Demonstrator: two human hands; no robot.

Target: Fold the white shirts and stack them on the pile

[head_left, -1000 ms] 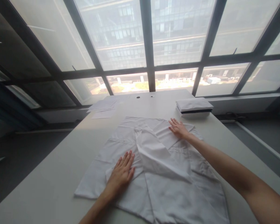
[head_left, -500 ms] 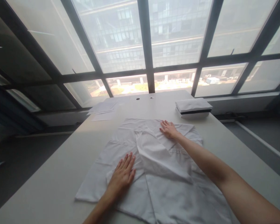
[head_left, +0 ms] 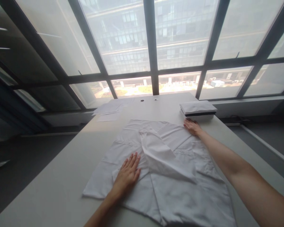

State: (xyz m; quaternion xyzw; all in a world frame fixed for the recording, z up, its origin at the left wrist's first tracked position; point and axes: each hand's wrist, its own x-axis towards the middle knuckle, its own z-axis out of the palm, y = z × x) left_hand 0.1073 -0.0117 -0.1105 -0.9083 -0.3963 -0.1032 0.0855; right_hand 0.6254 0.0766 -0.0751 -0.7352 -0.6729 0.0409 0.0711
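A white shirt [head_left: 170, 157] lies spread on the white table [head_left: 68, 176], with one sleeve folded diagonally across its middle. Pressed flat on the left part of the cloth is my left hand [head_left: 128, 172], its fingers stretched out. My right hand [head_left: 191, 126] rests at the far right corner of the shirt, fingers extended and holding nothing. Creases run over the right side of the fabric, beside my right forearm.
A stack of folded white and black cloth [head_left: 198, 108] sits at the far right, just beyond my right hand. White paper sheets [head_left: 109, 110] lie at the far left of the tabletop. Large windows [head_left: 180, 37] rise behind the table.
My right hand has slid to the right along the far edge of the shirt, toward the folded stack. The left hand stays on the cloth. The view has shifted slightly.
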